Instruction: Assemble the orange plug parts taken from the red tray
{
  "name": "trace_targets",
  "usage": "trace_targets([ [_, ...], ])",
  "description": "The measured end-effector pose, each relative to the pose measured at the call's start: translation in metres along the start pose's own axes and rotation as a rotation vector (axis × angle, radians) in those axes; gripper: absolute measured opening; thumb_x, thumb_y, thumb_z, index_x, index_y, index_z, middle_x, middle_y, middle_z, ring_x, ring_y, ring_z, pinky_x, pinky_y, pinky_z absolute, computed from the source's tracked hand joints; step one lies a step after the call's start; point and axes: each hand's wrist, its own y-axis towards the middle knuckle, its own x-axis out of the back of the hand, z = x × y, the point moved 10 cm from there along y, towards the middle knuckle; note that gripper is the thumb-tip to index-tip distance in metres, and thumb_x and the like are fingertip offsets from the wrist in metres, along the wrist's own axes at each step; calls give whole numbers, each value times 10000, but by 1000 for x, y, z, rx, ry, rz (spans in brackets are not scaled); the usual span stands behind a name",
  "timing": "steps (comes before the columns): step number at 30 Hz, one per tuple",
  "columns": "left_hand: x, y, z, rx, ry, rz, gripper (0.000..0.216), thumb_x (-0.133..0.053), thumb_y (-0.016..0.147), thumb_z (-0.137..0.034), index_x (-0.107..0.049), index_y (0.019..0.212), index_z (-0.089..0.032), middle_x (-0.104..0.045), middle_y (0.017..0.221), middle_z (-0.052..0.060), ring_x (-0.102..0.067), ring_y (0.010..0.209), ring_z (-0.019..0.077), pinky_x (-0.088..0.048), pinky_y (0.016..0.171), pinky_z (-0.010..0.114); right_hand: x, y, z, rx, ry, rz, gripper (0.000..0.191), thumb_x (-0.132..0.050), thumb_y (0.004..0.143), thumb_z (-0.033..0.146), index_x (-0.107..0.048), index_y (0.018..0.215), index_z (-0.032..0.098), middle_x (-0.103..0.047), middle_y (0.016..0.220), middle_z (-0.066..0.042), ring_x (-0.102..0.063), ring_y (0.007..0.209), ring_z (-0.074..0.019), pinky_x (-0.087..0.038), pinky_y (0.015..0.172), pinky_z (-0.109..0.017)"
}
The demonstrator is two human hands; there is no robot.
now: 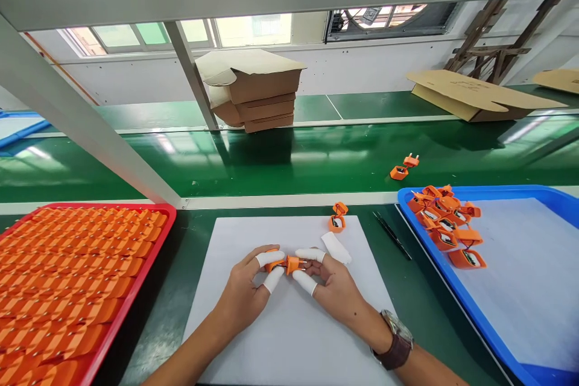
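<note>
Over the white sheet (pixel 289 338), both my hands hold an orange plug in two parts that sit close together. My left hand (pixel 244 291) pinches the orange housing (pixel 273 266) between thumb and index finger, which partly cover it. The orange plug cap (pixel 293 264), with metal pins towards the right, is between the thumb and fingers of my right hand (pixel 337 295). White finger cots cover the thumb and index finger of each hand. Beyond my right hand lie a white finger cot-like strip (pixel 336 248) and an opened orange plug (pixel 337 221) with its inside showing.
At left a red tray (pixel 129 301) holds rows of orange plug pieces. A blue tray (pixel 493 347) at right carries several opened plugs (pixel 446 217). Black tweezers (pixel 392 235) lie beside it. Another plug (pixel 400 172) rests on the green belt (pixel 344 163). Cardboard boxes (pixel 265 87) stand behind.
</note>
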Motion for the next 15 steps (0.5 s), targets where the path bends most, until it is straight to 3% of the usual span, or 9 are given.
trace_targets([
  [3,4,0,-1,-19,21,-88,280,-570,930,-154,-657,1154,-297,-656,1264,53,-710,967,179,-640,780,328,-12,-2,10,8,-5,102,165,-659,887,270,-648,1048,234,-698,1077,-51,-684,943,-186,-600,834,-350],
  [5,3,0,-1,-16,16,-109,270,-576,923,-144,-664,1131,-294,-661,1245,50,-711,980,182,-642,799,336,-15,-5,17,31,-55,132,154,-627,908,247,-640,1062,247,-689,1091,-42,-671,958,-181,-590,853,-349],
  [7,0,0,-1,9,-36,-77,283,-573,926,-149,-660,1151,-298,-651,1256,48,-690,1064,196,-635,868,361,-13,-6,21,73,-114,112,208,-595,928,242,-620,1133,265,-675,1120,-43,-658,976,-185,-581,872,-363],
  [12,-19,-1,-2,73,-207,154,481,-554,942,-173,-500,1398,-316,-505,1458,68,-580,1272,228,-580,1011,424,7,-5,25,145,-206,-39,259,-563,946,236,-592,1200,279,-658,1077,-49,-640,939,-191,-574,811,-361],
  [15,-13,1,-2,32,-99,93,480,-594,935,-196,-503,1387,-330,-565,1384,63,-654,1147,211,-617,945,410,8,-6,33,202,-285,-41,257,-557,939,210,-582,1187,276,-642,1004,-41,-602,819,-179,-551,723,-351],
])
